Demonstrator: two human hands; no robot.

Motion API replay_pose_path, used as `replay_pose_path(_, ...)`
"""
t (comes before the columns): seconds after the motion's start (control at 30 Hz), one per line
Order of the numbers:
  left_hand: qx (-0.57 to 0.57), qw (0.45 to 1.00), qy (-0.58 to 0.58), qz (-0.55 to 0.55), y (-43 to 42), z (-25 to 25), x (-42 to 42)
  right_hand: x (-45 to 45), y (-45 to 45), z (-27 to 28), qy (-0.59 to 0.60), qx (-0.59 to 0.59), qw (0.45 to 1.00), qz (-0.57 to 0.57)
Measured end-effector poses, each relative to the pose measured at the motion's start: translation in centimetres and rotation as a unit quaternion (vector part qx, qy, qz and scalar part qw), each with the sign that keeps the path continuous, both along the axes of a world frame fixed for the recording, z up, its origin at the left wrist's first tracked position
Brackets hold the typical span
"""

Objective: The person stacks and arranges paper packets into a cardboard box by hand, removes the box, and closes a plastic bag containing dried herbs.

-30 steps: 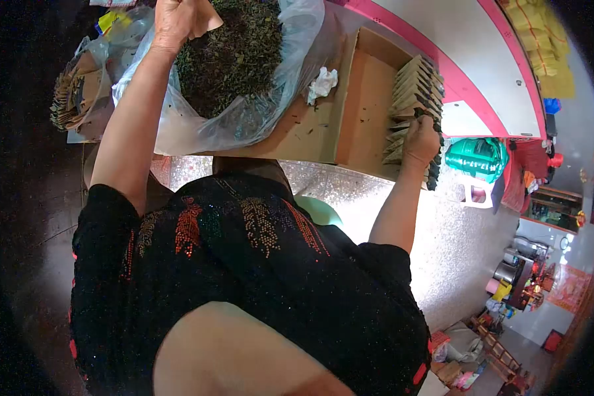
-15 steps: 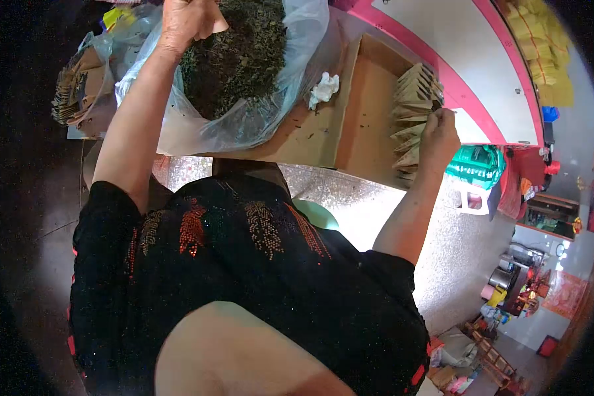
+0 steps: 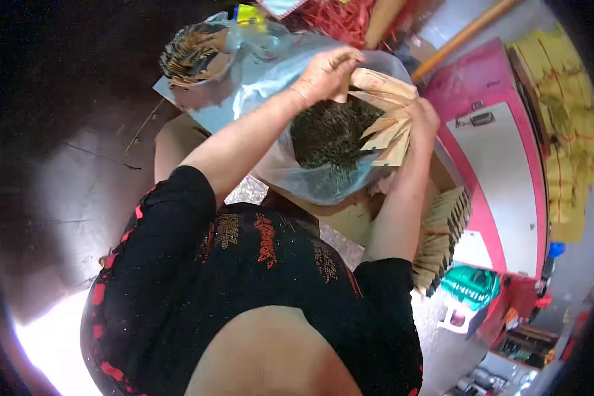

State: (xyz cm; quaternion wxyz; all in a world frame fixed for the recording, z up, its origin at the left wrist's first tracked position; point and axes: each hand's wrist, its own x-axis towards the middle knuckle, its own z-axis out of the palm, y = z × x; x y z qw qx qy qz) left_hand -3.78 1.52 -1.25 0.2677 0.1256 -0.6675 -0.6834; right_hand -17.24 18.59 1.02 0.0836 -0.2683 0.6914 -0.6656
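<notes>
My right hand [image 3: 421,120] is closed on a fan of small tan paper packets [image 3: 391,132] spread out to its left. My left hand [image 3: 329,74] pinches a small tan piece [image 3: 342,94] beside the top of that fan; its material is unclear. Below both hands, dark dried leaves [image 3: 330,135] fill a clear plastic bag [image 3: 267,155] with its mouth spread wide. More paper packets [image 3: 442,237] stand in a tight row in a cardboard box [image 3: 444,178], partly hidden behind my right forearm.
Another bundle of paper packets [image 3: 195,56] sits in plastic at the back left. Red shredded strips [image 3: 336,20] lie at the back, with another person's forearm [image 3: 383,20] near them. A wooden pole [image 3: 465,39] slants beside a pink and white cabinet [image 3: 501,158].
My right hand has moved from the box to above the leaves and now holds a fan of packets. The left hand has come close to it. The view has turned and shifted.
</notes>
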Motion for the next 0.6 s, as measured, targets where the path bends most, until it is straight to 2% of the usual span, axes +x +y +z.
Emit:
replay_pose_path(0.03, 0.1, 0.994, 0.017, -0.04, -0.1, -0.4, 0.1, -1.1, -1.0, -1.3, -0.018, 0.046, 0.998, 0.047)
replay_pose_path(0.07, 0.028, 0.995, 0.09, -0.03, -0.6, -1.1, -0.1, -2.8, -2.1, -3.7, -0.016, 0.044, 0.997, 0.054)
replay_pose_path(0.1, -0.045, 0.986, 0.161, -0.02, -0.9, -1.8, -0.3, -4.7, -3.3, -6.7, -0.141, -0.03, 0.98, 0.136)
replay_pose_path(0.13, -0.087, 0.978, 0.191, -0.009, -0.9, -1.6, 0.0, -4.7, -4.0, -7.1, -0.201, -0.07, 0.961, 0.178)
replay_pose_path(0.17, -0.01, 0.983, 0.179, -0.04, -0.3, -1.7, 0.3, -4.8, -4.6, -7.5, -0.263, -0.104, 0.935, 0.215)
replay_pose_path(0.2, -0.019, 0.983, 0.181, -0.031, 0.1, -1.6, 0.5, -5.0, -5.0, -7.8, -0.433, -0.124, 0.823, 0.346)
replay_pose_path(0.27, -0.065, 0.983, 0.17, 0.003, 0.4, -1.7, 0.4, -4.6, -7.6, -11.8, -0.399, -0.157, 0.859, 0.279)
replay_pose_path(0.3, -0.067, 0.983, 0.171, 0.002, 0.6, -1.6, 0.5, -5.2, -8.4, -12.8, -0.398, -0.159, 0.859, 0.279)
replay_pose_path(0.37, -0.086, 0.981, 0.171, 0.04, 1.0, -1.5, 0.8, -4.6, -9.4, -12.0, -0.509, -0.178, 0.803, 0.252)
replay_pose_path(0.4, -0.112, 0.977, 0.179, 0.04, 1.1, -2.0, 0.6, -4.3, -9.2, -11.6, -0.513, -0.189, 0.804, 0.233)
replay_pose_path(0.43, -0.035, 0.982, 0.186, -0.015, 1.6, -2.2, 0.3, -4.2, -9.7, -10.9, -0.511, -0.195, 0.804, 0.234)
replay_pose_path(0.5, -0.047, 0.981, 0.183, -0.043, 1.8, -2.6, 0.0, -3.8, -10.0, -9.9, -0.482, -0.137, 0.847, 0.178)
replay_pose_path(0.53, -0.049, 0.981, 0.184, -0.048, 2.0, -2.5, -0.2, -3.9, -9.9, -9.9, -0.48, -0.142, 0.848, 0.176)
replay_pose_path(0.6, -0.089, 0.984, 0.152, -0.029, 2.4, -2.3, -0.5, -3.8, -9.4, -10.0, -0.383, -0.137, 0.889, 0.212)
